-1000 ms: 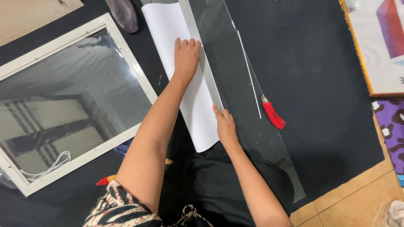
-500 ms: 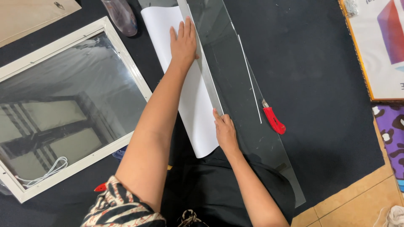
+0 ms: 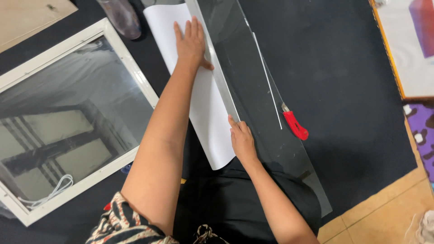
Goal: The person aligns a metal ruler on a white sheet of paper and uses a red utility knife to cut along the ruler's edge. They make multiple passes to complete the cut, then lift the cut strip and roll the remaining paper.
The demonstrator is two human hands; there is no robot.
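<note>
Our left hand [image 3: 191, 44] lies flat, fingers together, at the upper centre of the frame, arm outstretched. Our right hand [image 3: 242, 141] rests mid-frame, fingertips pressing down.

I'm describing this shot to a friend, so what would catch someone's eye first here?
Probably the two bare arms reaching up the middle: the left hand lies flat on a long white sheet, the right hand at the edge of a clear glass strip. Next, the red-handled cutter on the black mat at right, and the white-framed glass pane at left.
</note>
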